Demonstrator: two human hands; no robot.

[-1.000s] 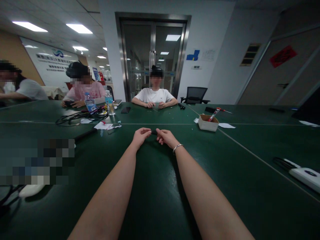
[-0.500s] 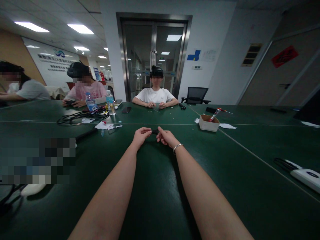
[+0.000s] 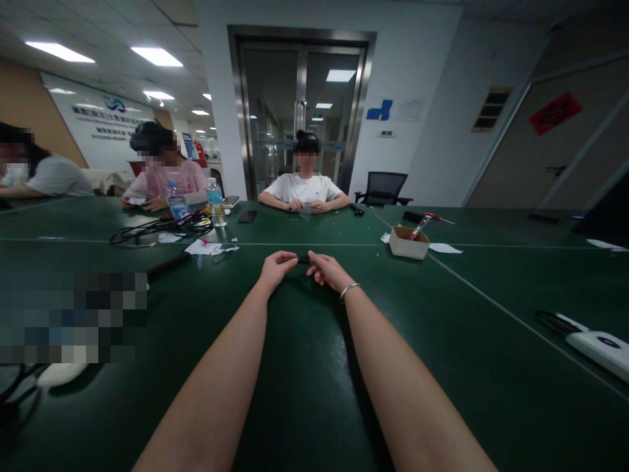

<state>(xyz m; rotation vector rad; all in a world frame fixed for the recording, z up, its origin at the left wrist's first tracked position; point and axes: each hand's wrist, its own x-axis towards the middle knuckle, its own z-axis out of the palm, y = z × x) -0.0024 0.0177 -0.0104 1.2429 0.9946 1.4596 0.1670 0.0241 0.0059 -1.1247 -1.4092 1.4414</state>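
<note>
Between my two hands is a small black object (image 3: 303, 260), too small and dark to name. My left hand (image 3: 278, 267) pinches its left end between thumb and fingertips. On the other side, my right hand (image 3: 328, 270) holds the right end with the thumb on top and the fingers curled below. A silver bracelet (image 3: 348, 290) circles my right wrist. Both forearms stretch forward over the dark green table (image 3: 304, 380).
Ahead right stands a small cardboard box (image 3: 409, 245) holding a red-handled tool. Ahead left lie black cables (image 3: 157, 229), paper scraps (image 3: 204, 247) and two bottles (image 3: 216, 204). A person (image 3: 305, 187) sits opposite; others sit left. A white device (image 3: 602, 351) lies right.
My hands stay almost in place around the small black object, with a slight shift of the right fingers. The whole view has moved a little.
</note>
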